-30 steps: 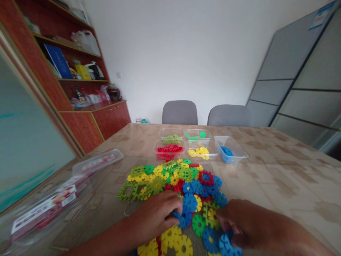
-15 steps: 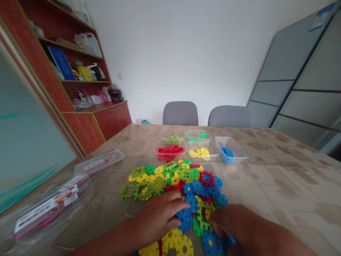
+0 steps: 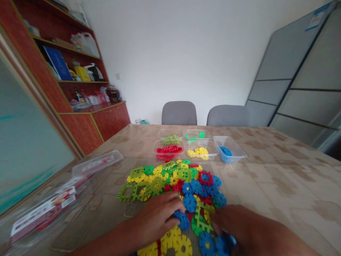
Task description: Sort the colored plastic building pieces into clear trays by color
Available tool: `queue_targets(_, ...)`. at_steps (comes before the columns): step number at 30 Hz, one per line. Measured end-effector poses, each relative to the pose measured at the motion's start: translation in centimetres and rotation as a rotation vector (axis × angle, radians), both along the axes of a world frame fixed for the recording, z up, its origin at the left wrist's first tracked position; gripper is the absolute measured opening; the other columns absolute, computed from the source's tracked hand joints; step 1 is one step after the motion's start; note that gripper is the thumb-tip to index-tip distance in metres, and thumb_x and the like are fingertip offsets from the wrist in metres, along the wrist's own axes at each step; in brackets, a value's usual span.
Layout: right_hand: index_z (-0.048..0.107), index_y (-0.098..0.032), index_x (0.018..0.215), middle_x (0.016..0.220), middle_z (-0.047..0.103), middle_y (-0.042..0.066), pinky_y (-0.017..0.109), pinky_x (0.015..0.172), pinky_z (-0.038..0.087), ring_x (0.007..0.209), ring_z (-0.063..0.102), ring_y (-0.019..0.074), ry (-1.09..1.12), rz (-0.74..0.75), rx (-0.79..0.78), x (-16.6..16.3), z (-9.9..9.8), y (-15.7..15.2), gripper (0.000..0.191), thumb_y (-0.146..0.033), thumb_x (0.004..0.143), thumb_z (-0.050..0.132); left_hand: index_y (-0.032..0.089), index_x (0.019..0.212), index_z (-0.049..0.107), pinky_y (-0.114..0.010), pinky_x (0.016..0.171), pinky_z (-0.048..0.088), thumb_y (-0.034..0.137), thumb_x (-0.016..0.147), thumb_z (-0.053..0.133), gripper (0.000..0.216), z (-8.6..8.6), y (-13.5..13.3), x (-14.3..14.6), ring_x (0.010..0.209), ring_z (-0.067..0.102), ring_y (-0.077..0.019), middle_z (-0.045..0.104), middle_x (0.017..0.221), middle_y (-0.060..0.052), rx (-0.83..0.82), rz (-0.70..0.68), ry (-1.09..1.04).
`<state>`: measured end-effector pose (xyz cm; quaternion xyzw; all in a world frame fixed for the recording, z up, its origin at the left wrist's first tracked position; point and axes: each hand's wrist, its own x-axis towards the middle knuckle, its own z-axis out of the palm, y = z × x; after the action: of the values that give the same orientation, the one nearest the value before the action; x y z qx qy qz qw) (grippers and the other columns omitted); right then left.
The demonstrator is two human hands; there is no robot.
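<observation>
A heap of flat plastic interlocking pieces (image 3: 173,181) in blue, yellow, green and red lies on the table in front of me. My left hand (image 3: 157,217) rests on the near side of the heap, its fingers curled onto a blue round piece (image 3: 183,221). My right hand (image 3: 239,227) lies knuckles-up at the heap's right near corner, fingers bent down over blue pieces (image 3: 213,243); what it holds is hidden. A light green square-frame piece (image 3: 199,219) sits between the two hands.
Behind the heap stand several clear tubs: light green pieces (image 3: 171,136), green (image 3: 197,134), red (image 3: 168,149), yellow (image 3: 200,150), blue (image 3: 229,149). Clear plastic lidded boxes (image 3: 61,192) lie at the left. Two grey chairs (image 3: 179,112) stand at the far edge, a wooden shelf cabinet (image 3: 87,89) left.
My right hand slid left and turned its fingers down onto the blue pieces. My left hand shifted slightly over the blue round piece.
</observation>
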<state>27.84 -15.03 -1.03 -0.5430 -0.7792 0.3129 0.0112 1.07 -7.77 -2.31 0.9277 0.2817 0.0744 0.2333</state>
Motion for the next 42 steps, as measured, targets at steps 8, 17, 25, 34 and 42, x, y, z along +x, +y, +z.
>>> queue_targets(8, 0.068, -0.018, 0.083, 0.079, 0.067, 0.0, 0.023, 0.058, 0.041, 0.072, 0.061, 0.0177, -0.127, 0.026, 0.006, 0.0, 2.4, 1.4, 0.02, -0.012, 0.064, 0.072, 0.023, 0.093, 0.054, -0.023, 0.076, 0.038, 0.01, 0.084, 0.065, 0.019, -0.4, 0.0, -0.1, 0.093, 0.055, -0.0159, 0.057, 0.098, 0.002, 0.023, -0.015, -0.02)
queue_targets(17, 0.066, -0.019, 0.096, 0.083, 0.068, 0.002, 0.023, 0.058, 0.042, 0.072, 0.062, 0.0177, -0.174, 0.082, -0.015, 0.7, 3.7, 1.0, 0.04, 0.0, 0.061, 0.061, 0.023, 0.093, 0.054, -0.023, 0.076, 0.039, 0.011, 0.085, 0.062, 0.016, -0.2, 0.0, -0.1, 0.092, 0.055, -0.0169, 0.057, 0.099, 0.0, 0.042, -0.033, -0.017)
queue_targets(25, 0.061, -0.019, 0.091, 0.08, 0.064, -0.001, 0.022, 0.06, 0.042, 0.072, 0.059, 0.0149, 0.074, 0.049, -0.015, -0.1, 3.3, 1.2, 0.033, -0.002, 0.063, 0.064, 0.022, 0.092, 0.054, -0.023, 0.076, 0.039, 0.012, 0.085, 0.064, 0.016, -0.3, 0.2, 0.0, 0.093, 0.056, -0.0172, 0.058, 0.098, 0.0, 0.048, -0.038, -0.003)
queue_targets(34, 0.06, -0.021, 0.122, 0.123, 0.062, 0.013, 0.046, 0.093, 0.045, 0.111, 0.057, 0.035, -0.02, 0.086, 0.06, -0.8, 1.3, 0.2, 0.068, -0.011, 0.058, 0.079, 0.022, 0.093, 0.055, -0.023, 0.077, 0.041, 0.011, 0.084, 0.063, 0.016, -0.1, 0.1, 0.0, 0.092, 0.056, -0.0173, 0.058, 0.098, -0.001, 0.049, -0.052, 0.007)
queue_targets(42, 0.065, -0.019, 0.114, 0.118, 0.065, 0.011, 0.039, 0.088, 0.049, 0.105, 0.06, 0.0313, 0.051, 0.142, 0.078, -0.7, 0.6, 0.7, 0.054, -0.016, 0.061, 0.076, 0.021, 0.09, 0.055, -0.023, 0.076, 0.041, 0.01, 0.083, 0.063, 0.016, 0.1, 0.0, 0.1, 0.091, 0.056, -0.0172, 0.058, 0.097, 0.0, 0.065, -0.064, 0.012)
